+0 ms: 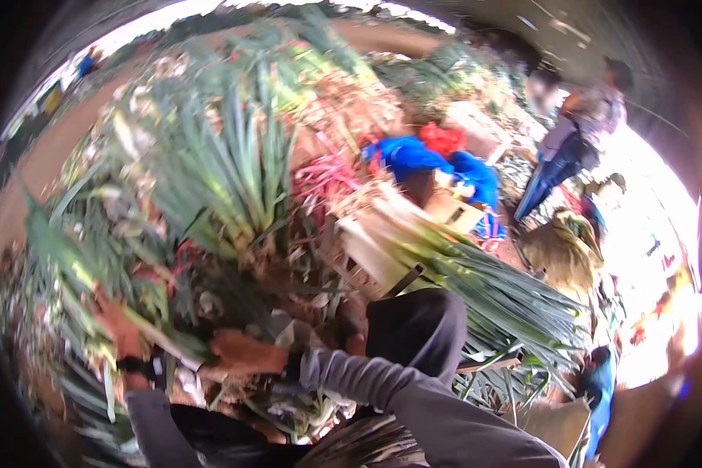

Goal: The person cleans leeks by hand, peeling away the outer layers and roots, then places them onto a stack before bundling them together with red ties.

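A long leek [160,335] lies slantwise at the lower left, its green leaves toward the upper left and its pale stem toward the lower right. My left hand [118,324], with a dark band at the wrist, is closed around the leafy part. At the pale lower end my right hand [246,353] is closed on the same leek, its fingertips partly hidden. Beyond my hands stands a thick clump of leeks [238,187] with roots downward. Right of my knee, a large bundle of leeks [444,257] rests across a pale support, leaves pointing right.
Pink-red strips [327,183] lie in the middle, near blue cloth [413,156] and a red bundle [442,139]. My bent knee [417,327] stands between my right arm and the bundle. A person [581,132] stands at the upper right by a tan sack [561,249]. Loose leaves litter the ground.
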Demonstrator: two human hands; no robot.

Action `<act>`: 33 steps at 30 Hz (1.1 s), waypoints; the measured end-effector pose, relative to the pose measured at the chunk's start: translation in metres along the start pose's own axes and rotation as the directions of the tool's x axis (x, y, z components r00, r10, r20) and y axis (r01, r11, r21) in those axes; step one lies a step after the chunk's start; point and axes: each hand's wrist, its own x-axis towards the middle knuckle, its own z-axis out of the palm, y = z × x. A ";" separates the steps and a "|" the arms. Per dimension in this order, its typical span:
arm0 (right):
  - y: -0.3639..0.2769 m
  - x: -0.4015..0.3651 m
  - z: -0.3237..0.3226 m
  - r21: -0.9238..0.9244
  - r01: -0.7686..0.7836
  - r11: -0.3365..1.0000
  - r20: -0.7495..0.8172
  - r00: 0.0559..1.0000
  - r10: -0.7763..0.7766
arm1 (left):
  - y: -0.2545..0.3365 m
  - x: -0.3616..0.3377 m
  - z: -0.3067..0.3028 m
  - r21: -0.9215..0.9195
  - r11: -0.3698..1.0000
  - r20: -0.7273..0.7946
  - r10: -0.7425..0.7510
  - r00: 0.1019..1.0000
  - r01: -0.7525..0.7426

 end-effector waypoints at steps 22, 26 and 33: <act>-0.048 -0.144 -0.142 0.679 -0.519 0.519 0.145 0.788 0.598 | 0.047 -0.017 0.009 0.105 0.966 -0.181 0.252 0.951 -0.236; 0.001 -0.101 -0.124 0.203 -0.253 0.946 -0.085 0.958 0.274 | 0.060 -0.033 0.031 0.056 0.947 -0.083 0.320 0.944 -0.317; 0.071 -0.100 0.006 -0.076 -0.284 0.956 -0.034 0.959 0.282 | 0.057 -0.029 0.026 -0.022 0.962 -0.026 0.273 0.962 -0.274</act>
